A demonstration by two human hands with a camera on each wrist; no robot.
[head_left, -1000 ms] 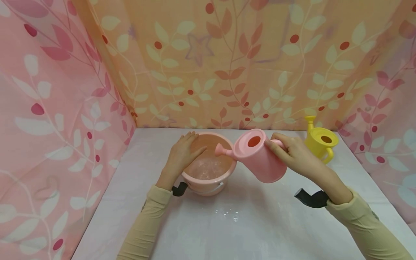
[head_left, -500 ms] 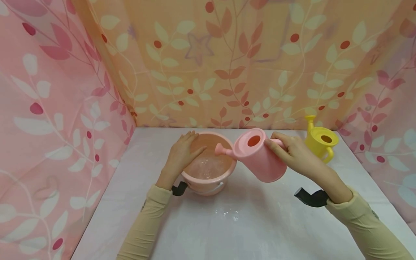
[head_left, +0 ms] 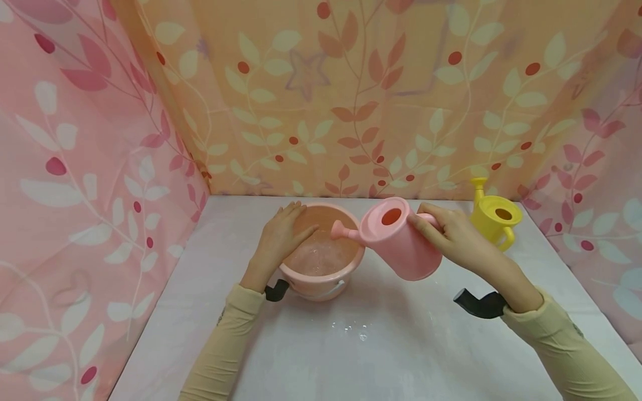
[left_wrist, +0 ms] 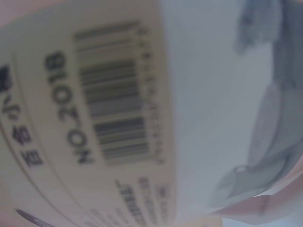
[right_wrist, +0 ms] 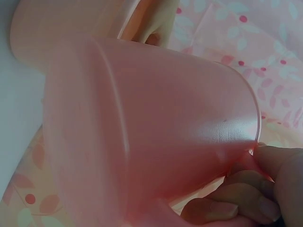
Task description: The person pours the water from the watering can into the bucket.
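Note:
A pink watering can (head_left: 411, 250) is tilted to the left, its spout reaching over the rim of a light pink bucket (head_left: 321, 287). My right hand (head_left: 453, 234) grips the can by its handle; the right wrist view shows the fingers (right_wrist: 208, 210) curled through it. Shallow, rippled water (head_left: 321, 256) lies in the bucket. My left hand (head_left: 281, 236) rests on the bucket's left rim, fingers extended along it and thumb spread out over the inside. A printed label with a barcode (left_wrist: 116, 94) on a pale surface fills much of the left wrist view.
A yellow watering can (head_left: 496, 223) stands at the back right, behind my right wrist. Water drops (head_left: 351, 330) lie on the white tabletop (head_left: 401, 356) in front of the bucket. Floral cloth (head_left: 311, 111) hangs at the back and both sides.
Both hands, the watering can and the bucket keep almost the same places. The bubbling splash on the water inside the bucket looks weaker now than half a second ago.

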